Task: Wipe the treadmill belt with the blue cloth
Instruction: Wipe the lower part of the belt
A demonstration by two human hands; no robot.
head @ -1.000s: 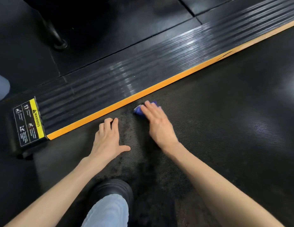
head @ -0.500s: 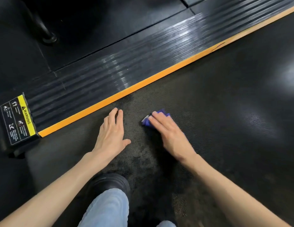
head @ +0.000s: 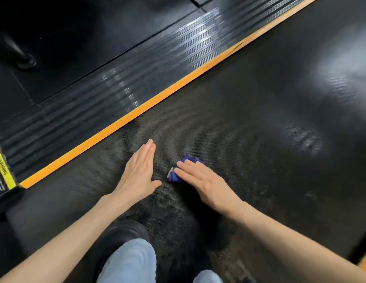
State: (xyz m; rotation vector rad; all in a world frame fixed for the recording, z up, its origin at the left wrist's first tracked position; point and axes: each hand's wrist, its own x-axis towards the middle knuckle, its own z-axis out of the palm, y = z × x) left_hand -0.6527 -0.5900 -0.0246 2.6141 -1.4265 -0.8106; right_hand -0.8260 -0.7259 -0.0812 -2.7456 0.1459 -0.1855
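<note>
Cloth [head: 189, 159] pulled back from orange edge [head: 157, 98]; R hand [head: 202, 180] presses it flat-fingered; L hand [head: 137, 174] flat on belt [head: 259, 119].

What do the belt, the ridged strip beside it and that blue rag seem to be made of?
Treadmill belt: looks like matte black rubber or PVC, going by its fine dotted texture.
Side rail: glossy black ribbed plastic or rubber; light streaks along its ridges.
Blue cloth: soft fabric, possibly microfibre, bunched in folds under the right hand.

Bare forearms [head: 61, 244] (no sleeves showing), light blue jeans [head: 129, 262], and a black shoe [head: 125, 231].
</note>
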